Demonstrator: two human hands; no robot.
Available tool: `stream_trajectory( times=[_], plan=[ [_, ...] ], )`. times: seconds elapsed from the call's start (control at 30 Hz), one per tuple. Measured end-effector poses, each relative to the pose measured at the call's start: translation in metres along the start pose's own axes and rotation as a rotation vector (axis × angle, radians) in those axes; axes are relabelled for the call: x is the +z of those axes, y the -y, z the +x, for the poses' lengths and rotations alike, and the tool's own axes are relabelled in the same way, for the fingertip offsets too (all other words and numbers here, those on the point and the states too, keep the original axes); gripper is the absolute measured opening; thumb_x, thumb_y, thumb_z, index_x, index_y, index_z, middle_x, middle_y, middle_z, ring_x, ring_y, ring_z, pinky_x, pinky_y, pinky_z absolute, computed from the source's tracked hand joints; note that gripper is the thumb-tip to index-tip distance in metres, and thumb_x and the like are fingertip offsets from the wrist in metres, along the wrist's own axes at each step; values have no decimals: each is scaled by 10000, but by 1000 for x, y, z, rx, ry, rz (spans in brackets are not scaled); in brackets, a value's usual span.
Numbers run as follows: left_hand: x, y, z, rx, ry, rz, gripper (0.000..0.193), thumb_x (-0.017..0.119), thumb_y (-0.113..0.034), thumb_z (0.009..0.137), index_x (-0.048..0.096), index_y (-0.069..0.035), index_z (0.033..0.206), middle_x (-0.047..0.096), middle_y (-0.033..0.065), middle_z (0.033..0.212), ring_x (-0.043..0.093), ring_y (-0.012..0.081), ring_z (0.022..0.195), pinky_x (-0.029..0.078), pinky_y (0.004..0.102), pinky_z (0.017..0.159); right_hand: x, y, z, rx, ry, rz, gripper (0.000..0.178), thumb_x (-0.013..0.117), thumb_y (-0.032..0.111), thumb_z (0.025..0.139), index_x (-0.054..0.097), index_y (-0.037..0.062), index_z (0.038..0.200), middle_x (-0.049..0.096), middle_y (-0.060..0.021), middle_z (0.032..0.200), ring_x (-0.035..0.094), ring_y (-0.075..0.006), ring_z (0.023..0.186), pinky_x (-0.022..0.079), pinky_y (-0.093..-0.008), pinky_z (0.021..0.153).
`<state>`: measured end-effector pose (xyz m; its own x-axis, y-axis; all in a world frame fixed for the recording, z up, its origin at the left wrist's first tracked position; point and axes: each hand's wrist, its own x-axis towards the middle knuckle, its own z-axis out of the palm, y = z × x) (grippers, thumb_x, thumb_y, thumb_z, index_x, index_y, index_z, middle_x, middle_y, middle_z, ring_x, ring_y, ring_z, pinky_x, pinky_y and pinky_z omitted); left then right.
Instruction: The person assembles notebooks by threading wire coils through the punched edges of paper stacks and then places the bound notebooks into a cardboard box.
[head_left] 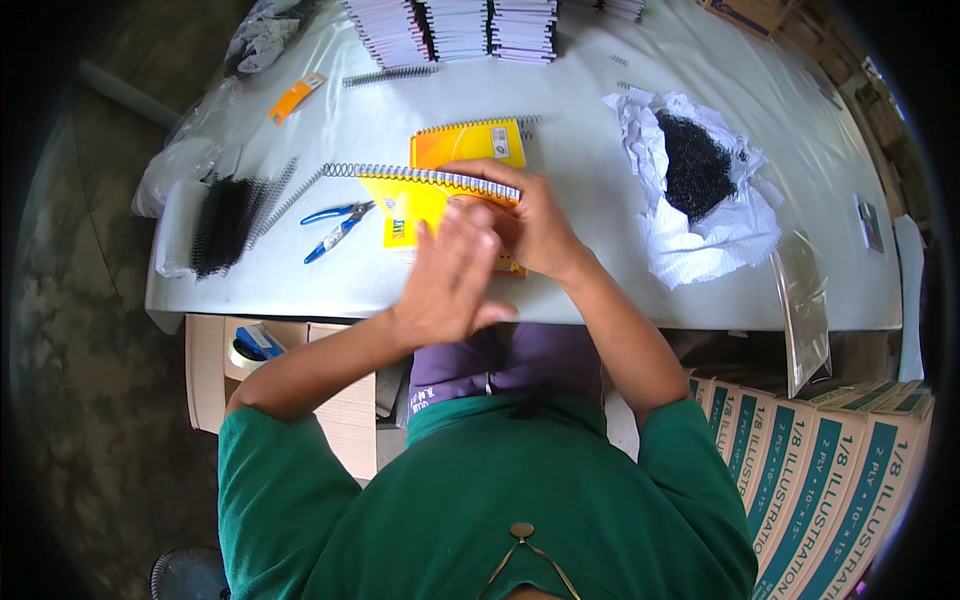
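The yellow notebook (405, 195) is held up near the middle of the tabletop's (590, 295) front edge. Its bound edge is uppermost and runs left to right, the right end dipping slightly toward the front edge. A wire coil (343, 170) lies along that line, its free end jutting past the cover toward the tabletop's left edge. The hands hide too much to tell whether the bound side is the longer one.

The right hand (535, 225) has its grip closed on the notebook's right end. The left hand's (450, 270) grip is open, fingers extended before the cover; contact is unclear. Blue-handled pliers (357, 211) lie just left of the notebook, jaws pointing toward it.
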<state>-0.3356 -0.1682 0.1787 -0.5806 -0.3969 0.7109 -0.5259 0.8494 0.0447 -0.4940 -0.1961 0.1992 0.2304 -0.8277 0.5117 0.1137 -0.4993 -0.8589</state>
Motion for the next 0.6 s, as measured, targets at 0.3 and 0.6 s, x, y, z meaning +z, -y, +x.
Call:
stream_trajectory(
  times=[0.3,0.6],
  plan=[
    [-49,3,78,-162,198,-43,231,709,-185,703,626,-150,916,605,-23,861,541,170,887,314,357,799,-2,-2,-3,65,45,-98,428,652,-3,740,429,24,1105,589,-88,995,602,-168,885,500,-292,722],
    [-53,-3,90,-189,240,18,183,695,-179,714,614,-118,866,620,-16,864,552,175,879,321,361,799,0,1,0,119,27,56,430,603,-43,778,364,24,1130,582,-128,958,612,-205,871,490,-306,725]
  ],
)
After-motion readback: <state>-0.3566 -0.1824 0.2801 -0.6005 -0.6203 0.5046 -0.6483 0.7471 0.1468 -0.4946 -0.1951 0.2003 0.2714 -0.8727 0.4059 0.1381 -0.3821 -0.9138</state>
